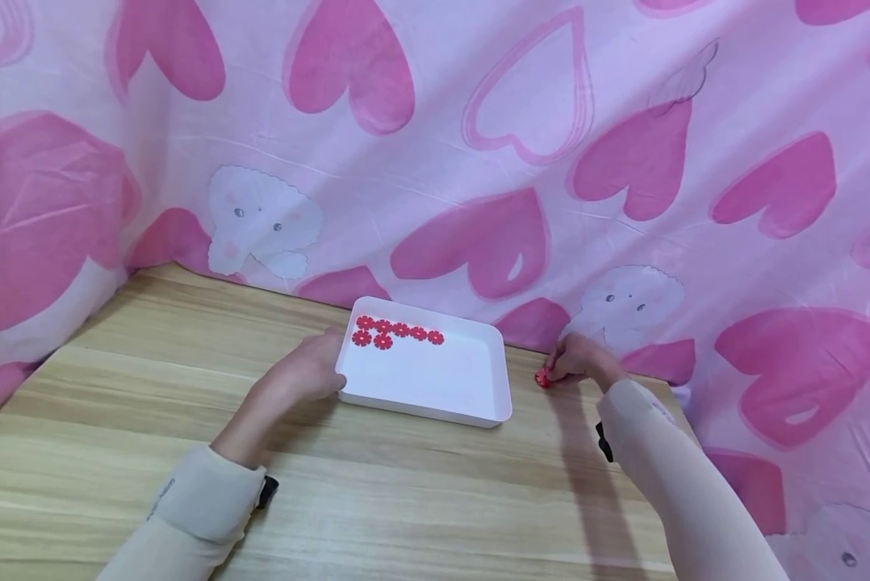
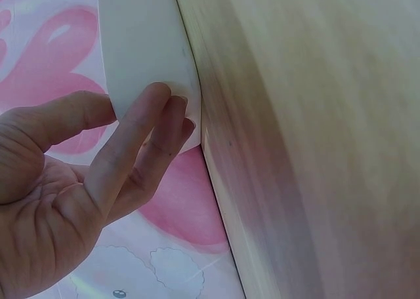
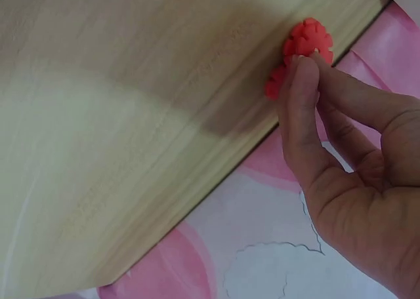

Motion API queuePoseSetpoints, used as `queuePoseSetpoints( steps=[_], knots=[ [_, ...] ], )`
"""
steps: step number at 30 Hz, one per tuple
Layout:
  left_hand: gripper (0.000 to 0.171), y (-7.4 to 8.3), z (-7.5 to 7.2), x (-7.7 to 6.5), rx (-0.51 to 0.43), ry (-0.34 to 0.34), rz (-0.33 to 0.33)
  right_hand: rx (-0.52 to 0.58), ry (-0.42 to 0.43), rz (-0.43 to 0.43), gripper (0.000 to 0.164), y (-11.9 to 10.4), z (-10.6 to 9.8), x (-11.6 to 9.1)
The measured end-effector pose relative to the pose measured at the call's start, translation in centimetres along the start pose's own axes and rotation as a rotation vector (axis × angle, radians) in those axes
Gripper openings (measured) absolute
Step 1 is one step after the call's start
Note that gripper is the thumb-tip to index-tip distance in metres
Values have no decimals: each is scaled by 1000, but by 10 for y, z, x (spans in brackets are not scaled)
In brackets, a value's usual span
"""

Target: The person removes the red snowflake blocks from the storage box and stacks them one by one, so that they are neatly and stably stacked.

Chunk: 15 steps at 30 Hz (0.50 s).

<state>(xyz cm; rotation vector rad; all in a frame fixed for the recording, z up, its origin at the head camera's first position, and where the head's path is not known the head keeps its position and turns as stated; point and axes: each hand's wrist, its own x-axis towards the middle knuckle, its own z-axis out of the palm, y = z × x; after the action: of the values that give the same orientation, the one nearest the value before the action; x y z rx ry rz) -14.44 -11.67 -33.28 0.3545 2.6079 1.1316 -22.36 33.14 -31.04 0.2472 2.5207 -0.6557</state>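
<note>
As L hand [image 1: 300,373] at tray [image 1: 445,386]: R hand [image 1: 579,360] on discs [image 3: 303,48]

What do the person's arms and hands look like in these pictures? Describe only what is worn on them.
Both hands, the left hand and the right hand, are bare, with no gloves or rings visible. Each arm wears a long cream sleeve ending at the wrist. A small black device sits at the left cuff, and another on the right sleeve.

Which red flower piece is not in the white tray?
The red flower piece pinched by the right hand, on the table right of the white tray.
</note>
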Motion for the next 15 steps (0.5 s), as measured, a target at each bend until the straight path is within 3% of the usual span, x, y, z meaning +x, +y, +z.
queuePoseSetpoints(
  steps=[8, 15],
  knots=[
    [60, 3, 0, 0, 9, -2, -14, -39, 28, -30, 11, 3, 5, 1],
    [61, 2, 0, 0, 16, -7, -33, -2, 16, -92, 11, -8, 2, -3]
  ],
)
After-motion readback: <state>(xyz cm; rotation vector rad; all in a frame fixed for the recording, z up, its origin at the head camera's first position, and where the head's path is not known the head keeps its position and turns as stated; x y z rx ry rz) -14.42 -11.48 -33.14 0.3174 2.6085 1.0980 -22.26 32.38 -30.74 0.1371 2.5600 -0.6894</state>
